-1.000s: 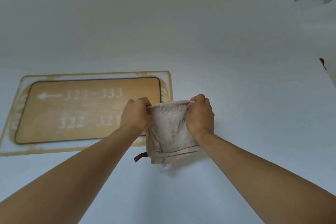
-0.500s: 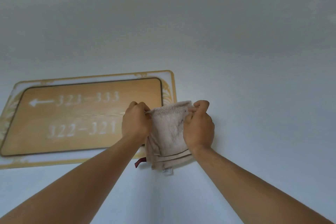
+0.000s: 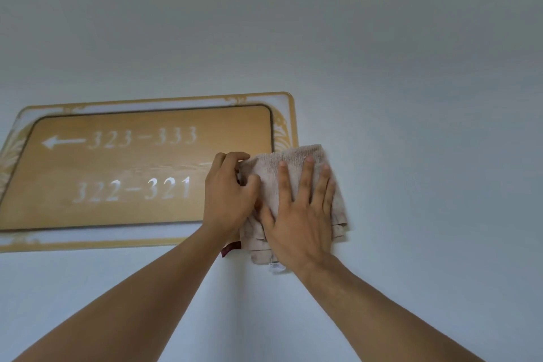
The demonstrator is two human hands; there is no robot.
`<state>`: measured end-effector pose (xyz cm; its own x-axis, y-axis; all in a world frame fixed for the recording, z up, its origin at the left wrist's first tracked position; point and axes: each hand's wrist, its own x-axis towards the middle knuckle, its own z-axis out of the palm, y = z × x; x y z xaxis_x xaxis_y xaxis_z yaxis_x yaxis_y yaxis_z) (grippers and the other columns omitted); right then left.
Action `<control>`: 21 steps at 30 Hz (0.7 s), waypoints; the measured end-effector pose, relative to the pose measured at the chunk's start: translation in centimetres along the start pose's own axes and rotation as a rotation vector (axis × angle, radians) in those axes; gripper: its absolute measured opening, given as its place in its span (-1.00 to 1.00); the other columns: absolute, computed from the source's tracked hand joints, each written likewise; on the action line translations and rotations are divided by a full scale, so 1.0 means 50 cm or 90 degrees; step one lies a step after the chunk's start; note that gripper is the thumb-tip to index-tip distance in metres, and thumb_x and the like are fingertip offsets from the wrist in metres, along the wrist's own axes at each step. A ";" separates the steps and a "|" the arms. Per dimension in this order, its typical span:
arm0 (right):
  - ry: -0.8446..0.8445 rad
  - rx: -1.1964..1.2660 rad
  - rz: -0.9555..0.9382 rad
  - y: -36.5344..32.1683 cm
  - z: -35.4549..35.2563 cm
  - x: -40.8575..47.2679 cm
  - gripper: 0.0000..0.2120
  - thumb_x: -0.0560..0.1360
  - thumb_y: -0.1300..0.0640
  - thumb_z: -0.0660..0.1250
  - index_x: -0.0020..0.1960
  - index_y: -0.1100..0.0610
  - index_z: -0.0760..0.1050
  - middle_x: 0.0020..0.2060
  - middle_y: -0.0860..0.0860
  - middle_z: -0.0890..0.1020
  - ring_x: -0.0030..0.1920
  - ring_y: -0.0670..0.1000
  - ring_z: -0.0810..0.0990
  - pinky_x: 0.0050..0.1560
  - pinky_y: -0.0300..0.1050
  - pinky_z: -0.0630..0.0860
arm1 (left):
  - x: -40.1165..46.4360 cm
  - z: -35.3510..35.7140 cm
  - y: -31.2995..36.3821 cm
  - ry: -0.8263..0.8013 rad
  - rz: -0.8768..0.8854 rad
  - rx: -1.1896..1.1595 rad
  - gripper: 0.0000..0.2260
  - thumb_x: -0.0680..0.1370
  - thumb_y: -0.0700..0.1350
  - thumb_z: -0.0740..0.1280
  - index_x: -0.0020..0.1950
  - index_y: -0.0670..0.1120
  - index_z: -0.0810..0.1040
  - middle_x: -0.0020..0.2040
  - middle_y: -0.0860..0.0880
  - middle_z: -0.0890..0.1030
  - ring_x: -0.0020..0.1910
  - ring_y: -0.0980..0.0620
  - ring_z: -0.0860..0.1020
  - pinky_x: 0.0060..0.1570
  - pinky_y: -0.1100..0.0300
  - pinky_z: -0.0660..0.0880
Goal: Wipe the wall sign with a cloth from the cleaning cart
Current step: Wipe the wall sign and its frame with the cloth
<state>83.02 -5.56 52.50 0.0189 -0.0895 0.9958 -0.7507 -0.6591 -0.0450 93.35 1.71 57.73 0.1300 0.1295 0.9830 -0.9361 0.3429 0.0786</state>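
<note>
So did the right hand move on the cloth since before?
Yes. The right hand was pinching the cloth's top corner; now it lies flat and open on it, beside the right end of the wall sign.

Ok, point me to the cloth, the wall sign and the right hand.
cloth (image 3: 296,157), head view, on the bare terry near its top edge.
wall sign (image 3: 132,161), head view, on the tan panel between the number rows.
right hand (image 3: 299,223), head view, on its back.

Pale wall (image 3: 411,97) bearing a gold-framed sign (image 3: 132,167), folded cloth (image 3: 296,161) flat over its right edge
</note>
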 end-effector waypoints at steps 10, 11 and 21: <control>-0.040 -0.043 -0.052 0.011 0.005 0.008 -0.14 0.45 -0.30 -0.26 0.62 0.10 -0.33 0.55 0.35 -0.32 0.52 0.40 -0.39 0.53 0.33 -0.19 | -0.057 -0.010 0.013 -0.125 0.442 0.191 -0.50 0.38 -0.06 0.26 0.30 -0.20 0.53 0.21 -0.18 0.52 0.20 -0.18 0.48 0.21 -0.08 0.36; -0.035 -0.052 -0.052 0.011 0.007 0.010 -0.15 0.45 -0.28 -0.25 0.62 0.10 -0.34 0.55 0.35 -0.31 0.53 0.40 -0.39 0.53 0.33 -0.18 | -0.057 -0.008 0.014 -0.172 0.465 0.182 -0.52 0.41 -0.07 0.24 0.28 -0.22 0.54 0.24 -0.19 0.53 0.22 -0.18 0.49 0.22 -0.08 0.38; -0.010 -0.046 -0.083 0.020 0.008 0.030 -0.17 0.48 -0.26 -0.15 0.65 0.11 -0.15 0.59 0.34 -0.15 0.57 0.39 -0.23 0.53 0.32 -0.12 | -0.043 0.011 -0.005 -0.256 0.346 0.199 -0.40 0.57 0.05 0.03 0.58 -0.17 0.20 0.60 -0.16 0.20 0.58 -0.06 0.15 0.52 -0.02 0.16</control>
<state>82.56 -6.63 53.94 0.1289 -0.0184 0.9915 -0.7865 -0.6109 0.0909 93.14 0.82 55.67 -0.4512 -0.1660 0.8768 -0.8915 0.0394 -0.4513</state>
